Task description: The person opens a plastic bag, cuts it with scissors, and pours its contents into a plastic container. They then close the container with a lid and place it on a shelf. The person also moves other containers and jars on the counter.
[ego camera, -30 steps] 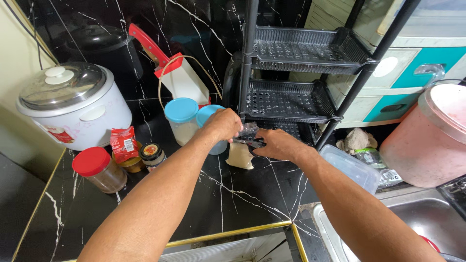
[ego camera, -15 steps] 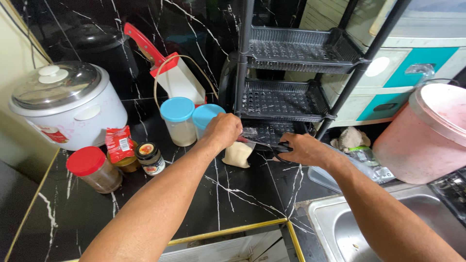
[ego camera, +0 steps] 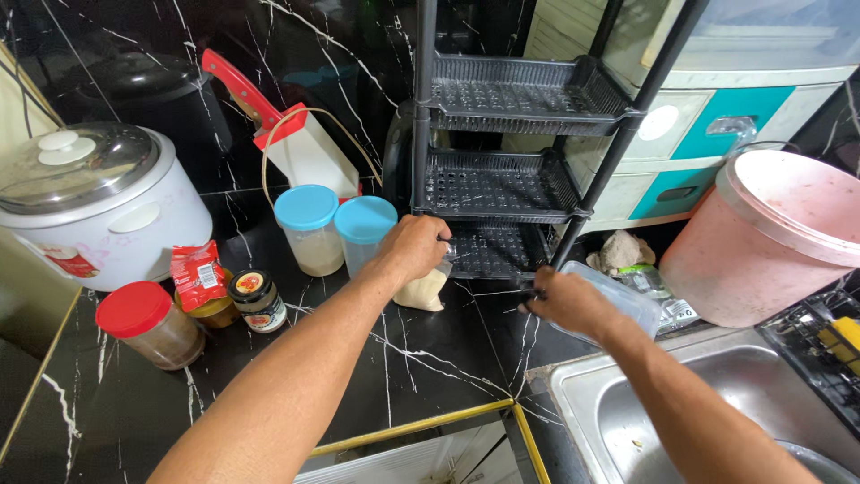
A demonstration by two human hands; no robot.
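Note:
My left hand (ego camera: pixel 412 251) pinches the top of a small clear plastic bag of pale powder (ego camera: pixel 423 290). The bag stands on the black marble counter (ego camera: pixel 403 358), just in front of a black three-tier rack (ego camera: pixel 502 184). My right hand (ego camera: pixel 566 303) is closed by the foot of the rack's front post, with a small dark tool tip (ego camera: pixel 534 294) poking out of the fist. I cannot tell what the tool is. The hands are about a hand's width apart. Two blue-lidded tubs (ego camera: pixel 309 229) (ego camera: pixel 363 229) stand left of the bag.
A white rice cooker (ego camera: pixel 90 202), red-lidded jar (ego camera: pixel 148 323), red packet (ego camera: pixel 197 269) and small dark-lidded jar (ego camera: pixel 256 300) sit at left. A red-handled cleaver in a white holder (ego camera: pixel 300 152) stands behind. Right: a clear box (ego camera: pixel 623 300), pink bucket (ego camera: pixel 770 237), steel sink (ego camera: pixel 681 412).
My right hand has drawn away from the bag, moving right to the rack's front post with the dark tool. My left hand stays on the bag.

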